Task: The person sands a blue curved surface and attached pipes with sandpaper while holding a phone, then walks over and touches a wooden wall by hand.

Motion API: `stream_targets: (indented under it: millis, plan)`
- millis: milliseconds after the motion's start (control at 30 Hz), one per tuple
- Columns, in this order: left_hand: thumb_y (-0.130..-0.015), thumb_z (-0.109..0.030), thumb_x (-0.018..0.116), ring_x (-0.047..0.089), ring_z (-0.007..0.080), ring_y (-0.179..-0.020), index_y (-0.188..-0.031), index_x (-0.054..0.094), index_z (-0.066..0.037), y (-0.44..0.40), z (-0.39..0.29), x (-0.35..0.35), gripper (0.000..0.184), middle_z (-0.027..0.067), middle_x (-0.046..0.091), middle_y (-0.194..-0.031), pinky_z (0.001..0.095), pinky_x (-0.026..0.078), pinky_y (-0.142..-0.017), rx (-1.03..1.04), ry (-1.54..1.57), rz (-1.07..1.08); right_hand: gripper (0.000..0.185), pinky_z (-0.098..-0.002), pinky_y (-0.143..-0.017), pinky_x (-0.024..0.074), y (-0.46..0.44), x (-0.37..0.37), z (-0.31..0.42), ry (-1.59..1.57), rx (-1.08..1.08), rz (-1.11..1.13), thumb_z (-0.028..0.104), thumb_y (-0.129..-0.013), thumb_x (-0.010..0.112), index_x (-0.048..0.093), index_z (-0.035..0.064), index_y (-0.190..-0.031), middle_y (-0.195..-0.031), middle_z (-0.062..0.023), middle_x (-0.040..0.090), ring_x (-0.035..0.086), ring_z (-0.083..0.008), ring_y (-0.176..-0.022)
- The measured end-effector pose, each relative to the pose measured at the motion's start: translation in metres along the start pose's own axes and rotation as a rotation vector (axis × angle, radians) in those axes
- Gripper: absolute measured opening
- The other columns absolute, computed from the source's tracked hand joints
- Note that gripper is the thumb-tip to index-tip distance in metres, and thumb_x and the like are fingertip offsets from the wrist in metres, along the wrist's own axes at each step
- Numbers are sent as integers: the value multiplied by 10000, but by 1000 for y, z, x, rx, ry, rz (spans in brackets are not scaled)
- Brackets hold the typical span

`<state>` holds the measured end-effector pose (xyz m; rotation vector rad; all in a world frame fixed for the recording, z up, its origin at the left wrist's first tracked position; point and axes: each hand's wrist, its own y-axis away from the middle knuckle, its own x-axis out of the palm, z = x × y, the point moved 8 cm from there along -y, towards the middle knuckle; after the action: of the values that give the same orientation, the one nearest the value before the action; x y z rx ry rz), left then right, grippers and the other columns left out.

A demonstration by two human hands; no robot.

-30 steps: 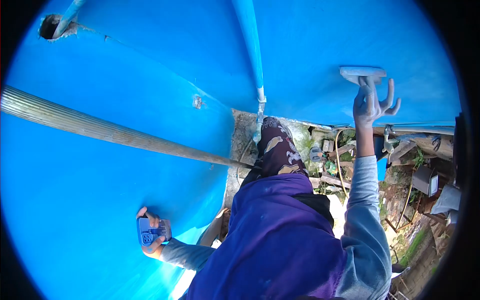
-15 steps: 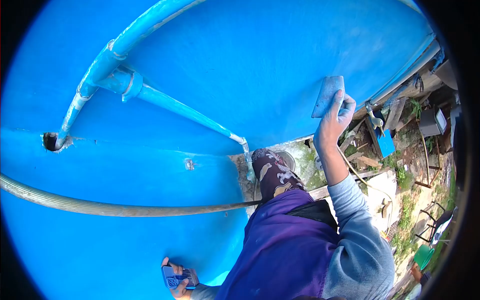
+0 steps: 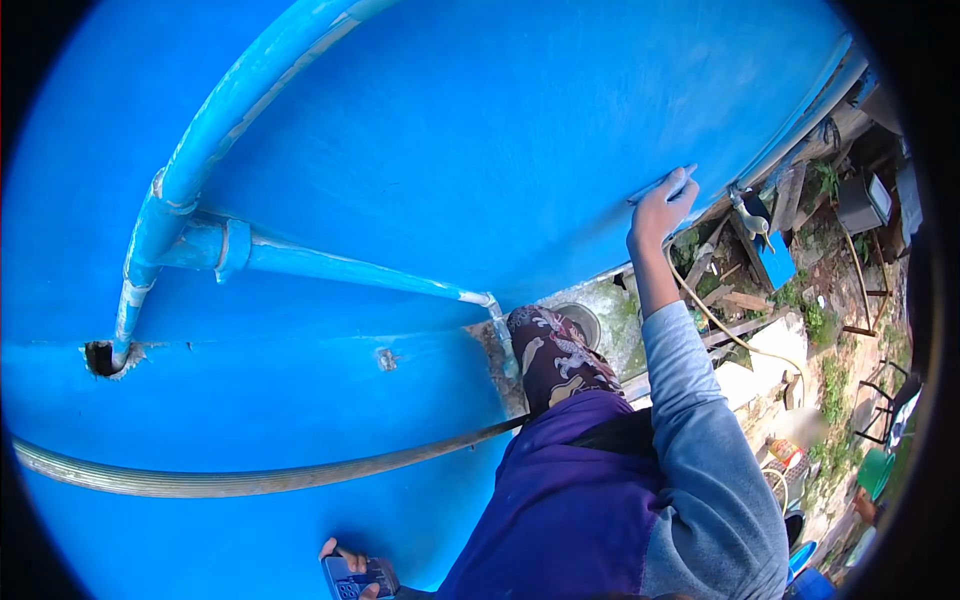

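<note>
My right hand (image 3: 663,212) is closed on a flat grey rectangular piece (image 3: 648,189), which looks like a scraper blade or a sanding sheet; I cannot tell which. Seen nearly edge-on, the piece lies against the blue wall (image 3: 480,150), close to its right edge. At the bottom left, my left hand (image 3: 347,556) grips a smartphone (image 3: 345,579) with its camera side showing, in front of the lower blue wall. The frame's lower edge cuts off part of that hand and phone.
Blue-painted pipes (image 3: 340,268) run along the wall, one entering a broken hole (image 3: 102,358). A ribbed bar (image 3: 230,482) crosses the lower left. A tap (image 3: 752,222), a thin hose (image 3: 735,340) and scattered boards lie right. Another person's hand (image 3: 864,506) shows at far right.
My right hand has turned and brought the flat grey piece from a raised, face-on position onto the wall. The view has shifted slightly; my left hand still holds the smartphone.
</note>
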<state>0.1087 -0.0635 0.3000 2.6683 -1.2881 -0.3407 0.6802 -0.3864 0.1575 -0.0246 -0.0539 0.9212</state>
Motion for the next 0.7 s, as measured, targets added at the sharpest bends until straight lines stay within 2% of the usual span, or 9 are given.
stream_targets:
  millis: [67,133,200,300,400,433,533,600,700]
  plan:
    - [-536,-76,746,441,155,-751,-1465,291,-1,-6,-1,1,1037,30,441,-858,307,385,-698,-13,0,18,214,-419,-822,391,3,4,-8,-271,209,-101,230,-1001,539,546,18,-971,-862,-116,571,505,-272,-778]
    - [-537,-75,747,441,155,-749,-1465,291,-2,-13,-3,5,1037,30,441,-857,307,386,-696,-20,-2,46,282,-434,-838,408,43,17,65,2,-406,-108,252,-1029,481,533,-24,-1006,-885,-147,566,509,-276,-817]
    - [-538,-75,747,441,155,-748,-1465,290,-2,-17,-7,6,1037,30,441,-856,307,387,-694,-31,-11,74,319,-440,-812,414,52,15,71,139,-543,-108,279,-1041,448,528,-30,-1046,-885,-161,563,510,-294,-852]
    - [-539,-74,748,441,154,-746,-1466,289,-2,-18,-11,6,1037,30,440,-854,307,389,-690,-30,-21,94,332,-457,-796,410,-14,-10,-39,52,46,-246,303,-1048,413,511,-10,-994,-905,-183,582,522,-350,-865]
    - [-540,-74,749,441,154,-744,-1466,288,-2,-19,-12,9,1037,30,440,-852,306,390,-686,-24,-19,118,338,-451,-809,407,-28,-11,-55,-97,217,-211,307,-1050,400,500,-1,-952,-912,-186,579,518,-350,-890]
    - [-541,-73,750,441,154,-743,-1466,288,-2,-20,-14,11,1037,30,440,-852,306,391,-685,-22,-21,126,337,-430,-847,400,-22,-5,-26,97,-123,-195,301,-1056,392,517,-7,-998,-918,-165,566,500,-317,-909]
    - [-542,-73,751,442,153,-741,-1467,287,-3,-25,-19,17,1037,30,440,-850,306,392,-682,-21,-33,155,357,-427,-883,388,28,9,75,121,-500,-114,306,-1061,375,527,-16,-1081,-973,-167,577,492,-309,-941]
    - [-543,-73,752,442,153,-740,-1467,286,-3,-24,-22,21,1037,30,439,-849,305,393,-679,-24,-47,172,365,-427,-884,399,-2,14,24,-6,-309,-70,308,-1057,396,535,-22,-1125,-1026,-169,590,506,-314,-922]
    - [-544,-72,753,442,153,-738,-1467,286,-3,-23,-27,28,1037,30,439,-847,305,395,-676,-12,-56,185,319,-396,-867,420,-39,-21,-39,-103,151,-450,278,-1050,443,546,-21,-1007,-945,-141,573,515,-282,-839]
